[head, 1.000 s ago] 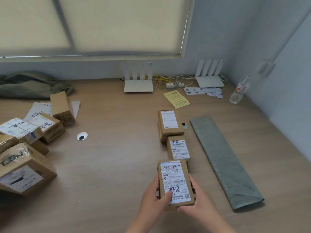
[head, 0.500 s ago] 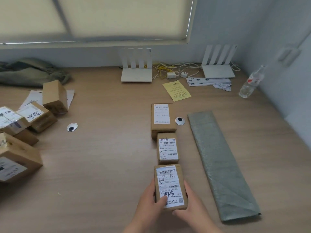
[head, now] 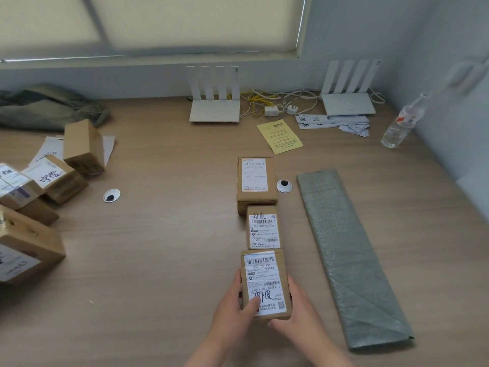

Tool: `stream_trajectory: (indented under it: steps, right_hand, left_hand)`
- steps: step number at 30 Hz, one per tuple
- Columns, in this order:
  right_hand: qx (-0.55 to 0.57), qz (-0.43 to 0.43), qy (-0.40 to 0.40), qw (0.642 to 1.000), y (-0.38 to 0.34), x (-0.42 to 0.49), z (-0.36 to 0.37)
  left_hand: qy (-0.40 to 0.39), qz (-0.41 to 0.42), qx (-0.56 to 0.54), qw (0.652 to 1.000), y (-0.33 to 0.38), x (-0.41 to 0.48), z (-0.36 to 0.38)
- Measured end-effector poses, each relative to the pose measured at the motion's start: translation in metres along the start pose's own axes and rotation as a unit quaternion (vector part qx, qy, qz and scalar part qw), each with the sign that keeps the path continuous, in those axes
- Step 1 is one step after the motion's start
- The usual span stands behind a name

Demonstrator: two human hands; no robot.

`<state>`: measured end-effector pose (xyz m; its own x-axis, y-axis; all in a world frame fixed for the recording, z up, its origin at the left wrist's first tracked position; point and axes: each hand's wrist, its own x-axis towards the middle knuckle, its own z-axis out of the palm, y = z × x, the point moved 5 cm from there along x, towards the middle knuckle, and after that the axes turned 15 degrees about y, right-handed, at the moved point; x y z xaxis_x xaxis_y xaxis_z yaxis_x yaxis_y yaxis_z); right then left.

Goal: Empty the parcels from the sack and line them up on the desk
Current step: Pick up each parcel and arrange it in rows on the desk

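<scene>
We are clasping the third parcel (head: 265, 284) between left hand (head: 234, 311) and right hand (head: 299, 316), setting it on the desk (head: 164, 260) behind the row (head: 263, 227); edges should meet squarely.

**Free room and obstacles on the counter**

Open counter (head: 169, 247) lies between the row of three parcels (head: 262, 229) and the parcel heap (head: 39, 194) at left. A folded grey sack (head: 349, 255) blocks the right flank, leaving a narrow lane beside the row. Routers (head: 214, 107), cables (head: 277, 102) and a bottle (head: 399, 125) crowd the far edge.
</scene>
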<state>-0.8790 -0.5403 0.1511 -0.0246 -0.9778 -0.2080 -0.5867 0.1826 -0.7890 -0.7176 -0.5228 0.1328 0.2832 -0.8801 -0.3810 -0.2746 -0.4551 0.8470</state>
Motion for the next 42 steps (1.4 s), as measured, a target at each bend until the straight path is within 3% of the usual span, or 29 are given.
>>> stream_trajectory:
  steps: [7, 12, 19, 29, 42]
  right_hand:
    - [-0.005, 0.058, 0.033, 0.998, 0.009, -0.008, -0.004]
    - [0.033, 0.042, 0.138, 0.989, -0.023, -0.012, -0.015]
    - [0.104, -0.002, 0.168, 0.980, -0.114, -0.038, 0.006]
    - [0.121, -0.040, 0.154, 0.980, -0.185, -0.101, 0.077]
    - [0.171, -0.036, 0.076, 0.982, -0.209, -0.074, 0.123]
  left_hand:
    - [0.001, -0.051, -0.001, 0.999, -0.016, 0.000, -0.014]
    - [0.040, -0.003, -0.036, 0.999, -0.015, -0.005, -0.055]
    - [0.051, 0.081, -0.088, 0.992, -0.003, -0.008, -0.152]
    - [0.039, 0.152, -0.113, 0.981, 0.001, -0.027, -0.260]
    - [0.116, 0.122, -0.068, 0.983, -0.013, -0.025, -0.308]
